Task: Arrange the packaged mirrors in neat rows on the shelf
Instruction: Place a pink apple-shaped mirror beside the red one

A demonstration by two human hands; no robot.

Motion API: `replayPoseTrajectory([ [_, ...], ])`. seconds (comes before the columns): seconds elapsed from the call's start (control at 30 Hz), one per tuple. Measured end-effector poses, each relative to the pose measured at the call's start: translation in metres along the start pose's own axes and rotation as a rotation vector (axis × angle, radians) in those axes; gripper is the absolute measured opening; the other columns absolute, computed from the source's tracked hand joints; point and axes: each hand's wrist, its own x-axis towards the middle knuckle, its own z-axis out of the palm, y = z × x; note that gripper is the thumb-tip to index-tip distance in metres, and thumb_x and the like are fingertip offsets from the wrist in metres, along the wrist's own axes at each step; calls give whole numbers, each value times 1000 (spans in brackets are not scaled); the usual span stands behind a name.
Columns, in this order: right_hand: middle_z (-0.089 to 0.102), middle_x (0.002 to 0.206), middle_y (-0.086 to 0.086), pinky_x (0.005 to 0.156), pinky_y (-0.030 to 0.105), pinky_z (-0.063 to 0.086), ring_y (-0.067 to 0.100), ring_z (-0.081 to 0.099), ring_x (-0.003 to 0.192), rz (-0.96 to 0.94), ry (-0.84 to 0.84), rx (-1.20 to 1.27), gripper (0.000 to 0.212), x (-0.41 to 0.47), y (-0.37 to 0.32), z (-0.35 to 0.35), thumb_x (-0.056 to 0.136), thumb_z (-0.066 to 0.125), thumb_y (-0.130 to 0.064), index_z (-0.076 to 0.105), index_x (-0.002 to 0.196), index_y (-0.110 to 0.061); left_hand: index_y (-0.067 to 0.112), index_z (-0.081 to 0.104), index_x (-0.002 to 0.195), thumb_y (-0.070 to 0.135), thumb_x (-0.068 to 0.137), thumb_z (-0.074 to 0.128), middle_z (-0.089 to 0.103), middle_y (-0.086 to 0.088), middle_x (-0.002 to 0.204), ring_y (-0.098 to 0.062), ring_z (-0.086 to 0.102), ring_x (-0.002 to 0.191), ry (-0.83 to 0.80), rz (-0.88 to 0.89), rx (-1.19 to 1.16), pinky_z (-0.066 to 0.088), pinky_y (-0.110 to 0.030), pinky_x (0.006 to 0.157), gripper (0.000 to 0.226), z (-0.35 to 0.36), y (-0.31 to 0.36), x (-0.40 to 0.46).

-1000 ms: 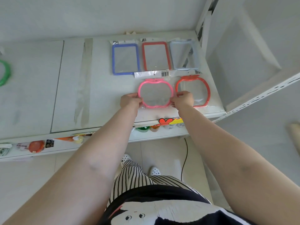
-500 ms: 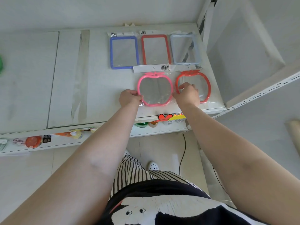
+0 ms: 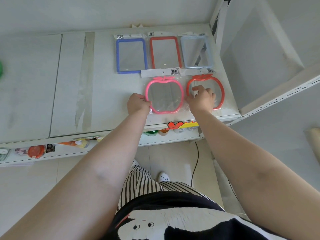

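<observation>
Nearest the camera, the two bare forearms reached forward over a striped-and-black garment toward the white shelf (image 3: 69,84), both working the front row. The left hand (image 3: 137,105) gripped the left edge of the pink apple-shaped mirror (image 3: 164,96), fingers curled round the rim of its frame, most likely to steady it so that it sat square beside its neighbour. The right hand (image 3: 201,99) rested on the red apple-shaped mirror (image 3: 206,90), its fingers loosely bent and lying on the wrapped glass rather than clamped on anything; I judged it was nudging that packet into line, though whether the thumb caught the frame's edge could not be told. These two apple mirrors lay flat, just beside each other near the shelf's front right corner, each in clear plastic with a white header card pointing away from the person. Beyond them ran the back row of three rectangular mirrors, side by side and nearly touching: the blue-framed mirror (image 3: 131,56), the red-framed mirror (image 3: 165,51) and the pale grey-framed mirror (image 3: 196,51), the last against the shelf's right upright. The front headers overlapped the back row's lower edges, which kept the rows tight. That made five packaged mirrors: two apple-shaped, three rectangular.
</observation>
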Motion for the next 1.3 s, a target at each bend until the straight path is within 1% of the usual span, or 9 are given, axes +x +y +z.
replayPoseTrajectory([
  [0.13,47,134,5,104,41,32,32,36,125,-103,-64,-110,50,-5,-6,8,77,72,-39,58,124,-30,13,64,102,6,77,71,72,-6,102,-25,70,95,-13,21,12,57,-35,84,27,-1,0,1],
  [0.23,39,144,6,109,42,26,32,28,134,-162,-81,-129,54,-7,-9,10,76,74,-36,58,127,-33,15,61,109,17,77,74,64,-4,113,-23,65,101,18,76,141,54,-34,84,34,-3,0,1],
  [0.37,32,153,5,114,44,20,32,19,142,-238,-119,-129,60,-2,-14,13,78,73,-35,52,133,-37,17,57,115,29,71,76,49,-6,126,-25,50,116,124,459,437,47,-35,91,49,-5,4,3],
  [0.47,21,159,4,119,46,12,31,8,148,-263,-174,-204,61,3,-17,18,80,70,-39,46,137,-41,18,46,137,34,70,78,34,-7,151,-27,33,140,-117,697,607,33,-36,112,76,1,9,7],
  [0.53,18,161,3,120,47,9,31,4,149,-264,-201,-252,59,5,-17,20,82,69,-39,45,136,-41,16,30,148,41,73,76,10,-8,162,-29,9,150,-254,705,748,18,-41,121,92,5,6,9],
  [0.63,16,161,1,120,47,8,31,3,149,-280,-220,-287,60,5,-15,21,83,68,-37,42,137,-41,13,20,152,43,76,74,-4,-9,162,-29,-2,150,-304,682,767,12,-38,122,98,7,-3,11],
  [0.8,14,162,1,119,47,10,29,4,149,-275,-226,-272,61,5,-14,21,85,67,-33,40,139,-40,10,19,152,38,79,73,-6,-10,162,-27,-5,151,-289,688,709,11,-34,121,95,10,-2,8],
  [1.03,7,163,6,120,47,10,28,5,150,-181,-130,-226,83,4,-1,21,82,68,-42,23,151,-27,10,19,152,37,80,72,-7,-10,162,-27,-6,150,-278,680,692,12,-35,122,93,14,-4,3],
  [1.3,12,162,5,120,48,9,30,7,149,-202,-134,-239,78,5,6,17,85,62,-48,24,150,-29,14,21,152,43,83,67,-6,-11,162,-30,-7,150,-235,710,775,7,-43,123,88,17,-5,1],
])
